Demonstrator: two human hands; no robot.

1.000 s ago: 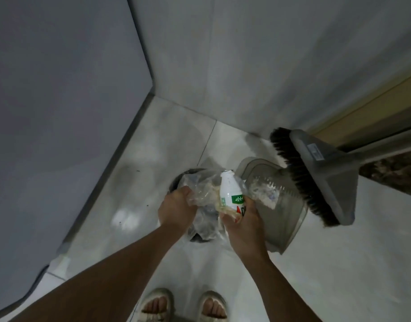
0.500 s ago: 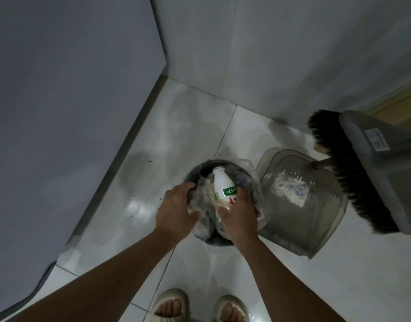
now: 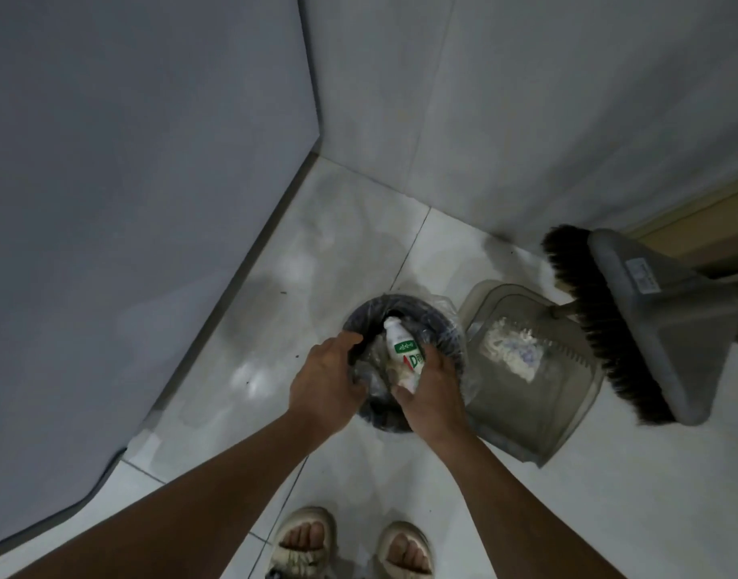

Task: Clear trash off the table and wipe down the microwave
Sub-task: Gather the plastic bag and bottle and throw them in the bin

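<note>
Dustpan [image 3: 526, 369] and broom [image 3: 618, 328] crowd the bin [image 3: 442, 323], where right hand [image 3: 434, 390] grips bottle [image 3: 403, 348], left hand [image 3: 325, 378] clutches wrapper [image 3: 369, 361].

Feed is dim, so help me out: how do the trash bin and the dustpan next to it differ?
The trash bin is round, dark and lined with a clear bag; the dustpan is flat, angular and translucent grey. Both hands reach into the bin, where a white bottle sits; the dustpan is untouched and holds only pale debris. Both rest on the tiled floor, side by side.
</note>
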